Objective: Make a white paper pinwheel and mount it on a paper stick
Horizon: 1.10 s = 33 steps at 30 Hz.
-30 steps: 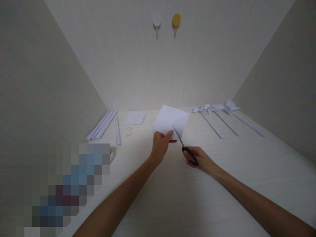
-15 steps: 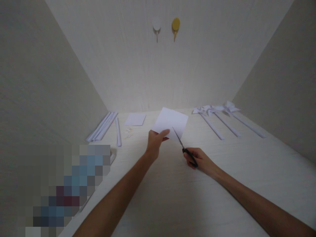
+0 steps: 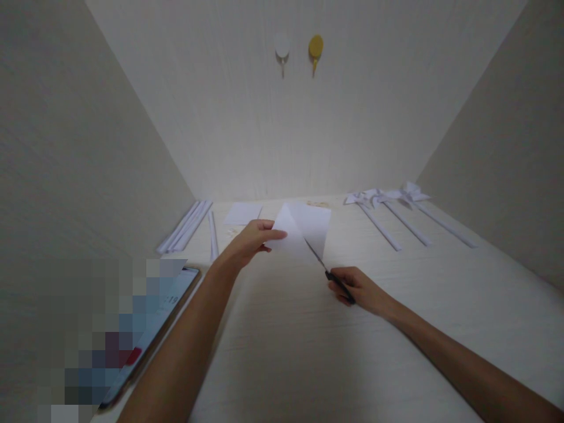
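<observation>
My left hand (image 3: pixel 255 239) pinches the left edge of a white sheet of paper (image 3: pixel 304 226), thumb on top, and holds it above the table. A fold or cut line runs slantwise across the sheet from its upper edge. In my right hand (image 3: pixel 350 285) is a pair of scissors (image 3: pixel 338 283) with black handles. Their blades point up and left, with the tip at the middle of the paper along that line. Whether the blades are fully together I cannot tell.
Rolled paper sticks (image 3: pixel 187 226) and a square paper (image 3: pixel 244 213) lie at the back left. Several paper pinwheels on sticks (image 3: pixel 381 226) lie at the back right. A phone (image 3: pixel 167 317), partly blurred out, is at the left. A white hook (image 3: pixel 282 47) and a yellow hook (image 3: pixel 316 47) hang on the wall.
My left hand has moved left along the paper to its left edge, and the sheet has turned. The slanting line across it now shows. The scissors have stayed nearly in place.
</observation>
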Tool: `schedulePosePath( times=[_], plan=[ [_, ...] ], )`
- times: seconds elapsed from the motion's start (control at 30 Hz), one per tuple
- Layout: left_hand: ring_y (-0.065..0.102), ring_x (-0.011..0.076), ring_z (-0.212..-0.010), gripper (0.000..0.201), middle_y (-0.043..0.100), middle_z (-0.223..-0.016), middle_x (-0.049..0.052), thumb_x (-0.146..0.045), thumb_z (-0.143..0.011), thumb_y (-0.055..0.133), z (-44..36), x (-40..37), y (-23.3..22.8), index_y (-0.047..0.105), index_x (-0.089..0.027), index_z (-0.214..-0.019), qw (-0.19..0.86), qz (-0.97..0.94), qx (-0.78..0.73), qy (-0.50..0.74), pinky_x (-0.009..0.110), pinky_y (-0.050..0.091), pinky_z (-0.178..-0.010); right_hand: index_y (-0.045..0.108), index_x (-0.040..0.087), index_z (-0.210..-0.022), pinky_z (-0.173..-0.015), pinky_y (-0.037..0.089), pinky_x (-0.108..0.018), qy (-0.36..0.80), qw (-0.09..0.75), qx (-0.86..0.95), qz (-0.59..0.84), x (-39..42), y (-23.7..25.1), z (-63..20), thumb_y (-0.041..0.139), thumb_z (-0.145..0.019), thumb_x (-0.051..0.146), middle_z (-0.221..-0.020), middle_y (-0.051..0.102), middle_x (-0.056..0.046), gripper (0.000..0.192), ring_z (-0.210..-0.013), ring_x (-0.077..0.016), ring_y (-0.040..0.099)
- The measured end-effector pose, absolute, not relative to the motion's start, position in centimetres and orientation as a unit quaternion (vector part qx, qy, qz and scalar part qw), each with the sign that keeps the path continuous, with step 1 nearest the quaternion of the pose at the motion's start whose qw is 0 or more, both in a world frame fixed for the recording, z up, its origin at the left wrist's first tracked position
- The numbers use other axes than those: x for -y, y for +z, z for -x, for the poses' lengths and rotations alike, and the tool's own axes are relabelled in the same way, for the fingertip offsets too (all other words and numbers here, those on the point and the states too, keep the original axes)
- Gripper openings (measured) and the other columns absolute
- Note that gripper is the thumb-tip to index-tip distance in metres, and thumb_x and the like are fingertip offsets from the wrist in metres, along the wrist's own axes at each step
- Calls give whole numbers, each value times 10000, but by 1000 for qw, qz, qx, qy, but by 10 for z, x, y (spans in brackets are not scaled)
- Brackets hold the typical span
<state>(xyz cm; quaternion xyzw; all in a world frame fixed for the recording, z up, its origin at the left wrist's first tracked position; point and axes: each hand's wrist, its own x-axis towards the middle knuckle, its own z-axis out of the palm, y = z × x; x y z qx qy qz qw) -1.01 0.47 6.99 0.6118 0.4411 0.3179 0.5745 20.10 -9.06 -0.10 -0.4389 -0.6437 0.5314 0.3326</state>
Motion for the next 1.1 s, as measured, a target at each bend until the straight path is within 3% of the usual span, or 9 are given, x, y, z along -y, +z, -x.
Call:
schedulePosePath(
  times=[0.17, 0.3, 0.47, 0.6, 0.77, 1.1],
  plan=[
    [406, 43, -385, 87, 524, -452, -16, -209, -550, 657, 9, -3, 70, 625, -130, -534, 588, -651, -414, 244, 147, 242, -350, 379, 178, -567, -389, 209, -209, 519, 340, 652, 435, 89, 0, -202, 478, -744, 491, -444, 368, 60, 373, -392, -52, 314],
    [415, 35, -408, 120, 541, -485, -17, -210, -534, 686, 3, -3, 71, 602, -126, -520, 597, -576, -423, 365, 143, 260, -357, 387, 178, -563, -409, 231, -218, 515, 353, 649, 434, 87, 1, -203, 456, -740, 540, -453, 402, 43, 409, -409, -64, 337],
    [526, 71, -538, 152, 603, -598, 4, -182, -503, 713, -6, -1, 73, 604, -127, -593, 611, -432, -384, 541, 171, 417, -502, 388, 178, -599, -445, 259, -227, 501, 353, 669, 420, 86, 0, -202, 432, -736, 586, -515, 402, 31, 433, -476, -83, 355],
    [549, 77, -580, 183, 628, -661, 17, -199, -502, 725, -19, 8, 69, 600, -117, -607, 591, -423, -375, 576, 189, 440, -551, 399, 177, -674, -465, 253, -231, 474, 361, 682, 423, 87, -3, -201, 419, -738, 600, -587, 362, 32, 428, -525, -87, 319],
    [446, 26, -427, 196, 517, -460, -43, -201, -483, 733, -37, 17, 59, 564, -114, -532, 557, -385, -429, 598, 137, 342, -411, 394, 176, -685, -473, 248, -232, 452, 379, 682, 432, 87, -4, -201, 414, -746, 591, -608, 361, 31, 420, -537, -87, 309],
    [574, 94, -482, 113, 608, -601, 28, -154, -547, 655, -46, 29, 65, 571, -84, -572, 555, -407, -416, 594, 217, 490, -500, 369, 181, -622, -447, 212, -229, 467, 402, 656, 436, 85, -7, -198, 405, -757, 582, -566, 348, 47, 425, -497, -75, 292]
  ],
)
